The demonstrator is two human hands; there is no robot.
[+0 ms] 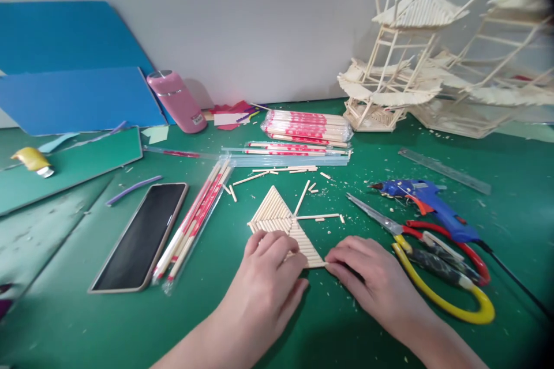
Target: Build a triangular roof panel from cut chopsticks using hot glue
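Observation:
A flat triangle of glued wooden sticks (277, 216) lies on the green mat (329, 323) in front of me. My left hand (270, 268) rests on its lower left part, fingers bent over the sticks. My right hand (370, 277) touches the triangle's lower right corner with its fingertips. Loose stick pieces (309, 193) lie scattered just beyond the triangle.
To the right lie scissors with red and yellow handles (437, 259), a blue glue gun (426, 202) and a clear ruler (444, 170). A phone (141, 236) and wrapped chopsticks (194, 219) lie left. Behind are chopstick packs (307, 127), a pink bottle (177, 101), blue boards (73, 92) and stick pagoda models (402, 52).

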